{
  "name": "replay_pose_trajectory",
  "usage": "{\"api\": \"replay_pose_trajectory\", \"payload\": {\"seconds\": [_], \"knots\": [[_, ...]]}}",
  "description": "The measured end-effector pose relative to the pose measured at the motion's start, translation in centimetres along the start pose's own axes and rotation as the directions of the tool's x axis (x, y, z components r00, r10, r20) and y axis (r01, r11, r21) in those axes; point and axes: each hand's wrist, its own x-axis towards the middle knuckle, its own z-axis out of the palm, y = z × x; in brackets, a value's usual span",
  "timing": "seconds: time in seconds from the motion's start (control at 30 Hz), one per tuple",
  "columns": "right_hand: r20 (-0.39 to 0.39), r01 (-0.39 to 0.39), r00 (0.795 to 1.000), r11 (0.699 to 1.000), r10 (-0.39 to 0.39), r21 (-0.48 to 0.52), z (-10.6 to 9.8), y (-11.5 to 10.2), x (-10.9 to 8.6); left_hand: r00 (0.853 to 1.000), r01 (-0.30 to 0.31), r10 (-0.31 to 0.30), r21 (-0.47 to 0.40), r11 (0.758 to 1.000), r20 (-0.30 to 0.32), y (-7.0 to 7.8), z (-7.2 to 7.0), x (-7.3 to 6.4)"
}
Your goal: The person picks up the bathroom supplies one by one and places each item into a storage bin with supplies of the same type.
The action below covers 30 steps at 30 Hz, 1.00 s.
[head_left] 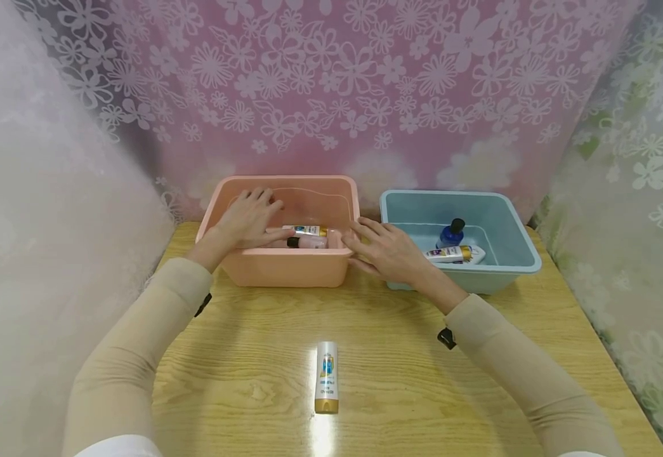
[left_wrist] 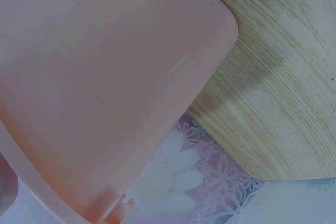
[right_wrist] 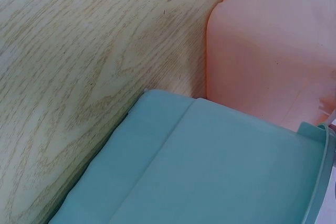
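My left hand [head_left: 248, 219] reaches over the front rim of the pink bin [head_left: 285, 270], its fingers spread and its thumb pointing right. Close to that thumb, inside the bin, lie a white bottle with a gold cap [head_left: 307, 230] and a pale pink bottle with a black cap [head_left: 312, 242]. At the bin's right front corner, my right hand [head_left: 391, 254] touches the rim with extended fingers. No bottle shows in either hand. Only the outer walls of the pink bin [left_wrist: 121, 51] and the blue-green bin [right_wrist: 226, 166] fill the wrist views.
To the right stands the blue-green bin [head_left: 522, 263], holding a blue bottle with a dark cap [head_left: 451, 233] and a white bottle with a gold cap [head_left: 448, 254]. Another white, gold-capped bottle [head_left: 327, 377] lies on the wooden table [head_left: 240, 368]. Floral curtains [head_left: 331, 95] surround the table.
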Motion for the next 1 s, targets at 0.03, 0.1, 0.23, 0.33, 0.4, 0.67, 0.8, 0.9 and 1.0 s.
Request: {"api": "replay_pose_trajectory", "payload": {"seconds": [0.03, 0.1, 0.23, 0.33, 0.4, 0.67, 0.8, 0.9, 1.0], "knots": [[-0.003, 0.001, 1.000, 1.000, -0.001, -0.001, 0.0, 0.0, 0.0, 1.000, -0.002, 0.002, 0.001, 1.000, -0.002, 0.0, -0.1, 0.0], [-0.005, 0.002, 1.000, 1.000, -0.002, -0.003, 0.1, 0.0, 0.0, 1.000, -0.003, 0.003, -0.001, 1.000, -0.001, 0.1, -0.3, -0.1], [0.000, 0.002, 1.000, 1.000, -0.002, -0.006, 0.1, 0.0, -0.1, 1.000, -0.005, 0.005, -0.004, 1.000, 0.002, 0.2, -0.6, -0.2], [0.006, -0.004, 1.000, 1.000, 0.004, -0.006, 0.1, -0.1, -0.1, 1.000, -0.011, 0.011, 0.000, 1.000, -0.002, 0.3, -0.9, -0.3], [0.011, -0.011, 1.000, 1.000, 0.011, -0.002, 0.1, -0.1, 0.0, 1.000, -0.017, 0.017, 0.004, 1.000, -0.005, 0.4, -1.0, -0.3], [0.025, -0.029, 0.999, 1.000, 0.028, 0.011, 0.0, -0.3, 0.0, 0.999, -0.042, 0.042, 0.016, 0.999, -0.002, 1.1, -1.5, -1.0], [0.041, -0.033, 0.999, 0.999, 0.032, 0.017, -0.1, -0.3, 0.1, 0.995, -0.090, 0.092, 0.030, 0.995, -0.048, 1.5, -1.8, -1.3], [0.058, -0.034, 0.998, 0.999, 0.033, 0.016, -0.2, -0.3, 0.0, 0.989, -0.122, 0.124, 0.031, 0.992, -0.082, 1.9, -2.1, -1.6], [0.070, -0.032, 0.997, 0.999, 0.031, 0.012, -0.3, -0.3, 0.0, 0.985, -0.133, 0.135, 0.026, 0.991, -0.104, 2.3, -2.3, -1.8]]}}
